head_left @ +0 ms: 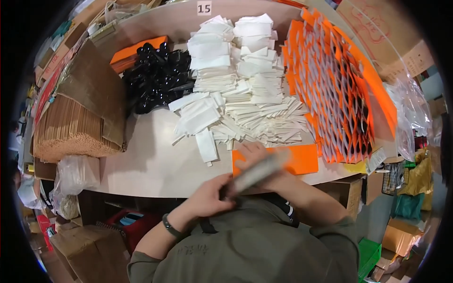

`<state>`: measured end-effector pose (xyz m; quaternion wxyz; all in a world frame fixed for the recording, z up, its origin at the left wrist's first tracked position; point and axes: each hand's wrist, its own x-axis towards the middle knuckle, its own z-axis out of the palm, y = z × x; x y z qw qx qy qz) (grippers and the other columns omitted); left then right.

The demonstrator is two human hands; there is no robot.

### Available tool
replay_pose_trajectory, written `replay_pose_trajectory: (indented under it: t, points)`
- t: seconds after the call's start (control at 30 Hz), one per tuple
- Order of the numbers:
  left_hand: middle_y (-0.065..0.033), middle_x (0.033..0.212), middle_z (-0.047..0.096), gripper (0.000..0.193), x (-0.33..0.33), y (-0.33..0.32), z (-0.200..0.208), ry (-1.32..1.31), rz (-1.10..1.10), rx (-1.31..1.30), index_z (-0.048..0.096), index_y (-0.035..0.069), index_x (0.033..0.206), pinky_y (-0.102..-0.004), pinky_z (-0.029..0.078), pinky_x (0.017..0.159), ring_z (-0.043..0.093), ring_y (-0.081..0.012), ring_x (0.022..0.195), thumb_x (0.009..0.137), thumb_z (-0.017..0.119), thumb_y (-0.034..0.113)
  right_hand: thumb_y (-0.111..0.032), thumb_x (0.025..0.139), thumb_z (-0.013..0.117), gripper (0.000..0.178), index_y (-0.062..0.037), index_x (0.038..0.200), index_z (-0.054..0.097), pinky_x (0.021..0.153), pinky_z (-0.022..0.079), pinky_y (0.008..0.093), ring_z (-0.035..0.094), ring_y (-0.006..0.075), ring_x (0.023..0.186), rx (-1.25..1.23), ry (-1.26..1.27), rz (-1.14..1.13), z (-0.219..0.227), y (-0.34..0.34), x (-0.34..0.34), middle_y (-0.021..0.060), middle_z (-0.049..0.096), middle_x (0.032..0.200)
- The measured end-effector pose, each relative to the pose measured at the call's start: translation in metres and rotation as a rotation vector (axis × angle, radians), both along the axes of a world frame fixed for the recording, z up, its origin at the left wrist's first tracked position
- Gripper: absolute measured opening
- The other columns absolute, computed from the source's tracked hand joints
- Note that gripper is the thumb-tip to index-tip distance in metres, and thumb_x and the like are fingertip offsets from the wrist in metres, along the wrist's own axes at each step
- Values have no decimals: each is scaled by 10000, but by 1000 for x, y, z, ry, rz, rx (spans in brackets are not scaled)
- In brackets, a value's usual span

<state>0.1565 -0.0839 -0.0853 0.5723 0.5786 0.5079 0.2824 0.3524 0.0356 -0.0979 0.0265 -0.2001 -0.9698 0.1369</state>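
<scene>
Left hand (pixel 211 195) half-closed, gripping blurred grey strip (pixel 258 173)

A pale worktable (pixel 141 162) with a beige back panel (pixel 174 21) stands among brown cardboard boxes (pixel 89 250).

We wore a loose olive-grey top (pixel 264 250) with short sleeves, the left sleeve (pixel 147 265) and the right sleeve (pixel 336 236) both ending around the elbow, and a small, dark line of marking (pixel 192 249) lay across the left side of its chest. Around our left wrist sat a slim, dark band (pixel 171 226), while a short black tab (pixel 208 226) showed near the upper left edge of the cloth. Our left hand (pixel 207 195) and right hand (pixel 273 178) were bare.
</scene>
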Motion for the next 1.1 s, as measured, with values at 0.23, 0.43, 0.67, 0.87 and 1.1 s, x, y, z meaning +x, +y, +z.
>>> replay_pose_trajectory:
  t: [0.23, 0.43, 0.67, 0.87, 1.1]
  points:
    - [-144, 975, 625, 560, -50, -25, -15, 774, 423, 265, 551, 39, 1204, -403, 521, 761, 629, -368, 869, 710, 786, 160, -310, 913, 614, 286, -27, 870, 627, 587, 500, 477, 643, 352, 677, -260, -39, -490, -4, -23, -25, 133, 647, 711]
    - [-136, 963, 614, 729, -79, -31, 2, 799, 112, 245, 532, 97, 1304, -409, 522, 751, 626, -361, 858, 661, 857, 207, -258, 871, 580, 243, -26, 805, 611, 634, 514, 492, 652, 379, 699, -466, -58, -629, -9, -18, -40, 176, 650, 735]
    - [-175, 1228, 594, 640, -74, -6, 16, 680, 59, 496, 589, 62, 1270, -441, 481, 931, 561, -382, 1126, 717, 832, 274, -182, 836, 594, 177, -24, 913, 617, 750, 511, 482, 628, 373, 833, 80, 284, -390, 4, 84, -48, 187, 647, 855]
    - [-170, 1203, 607, 467, -120, -6, -13, 746, 369, 423, 616, 50, 1218, -432, 496, 929, 586, -382, 1098, 801, 775, 188, -134, 827, 672, 135, -51, 929, 643, 738, 486, 464, 610, 355, 860, 145, 138, -570, -2, 149, 14, 165, 619, 834]
    - [-172, 1147, 633, 306, -186, 22, -26, 903, 579, 537, 645, 73, 1115, -428, 517, 864, 620, -379, 1016, 815, 705, 86, -53, 868, 622, 144, -43, 1010, 637, 743, 473, 469, 602, 360, 893, 248, 153, -464, 6, 138, 7, 159, 618, 847]
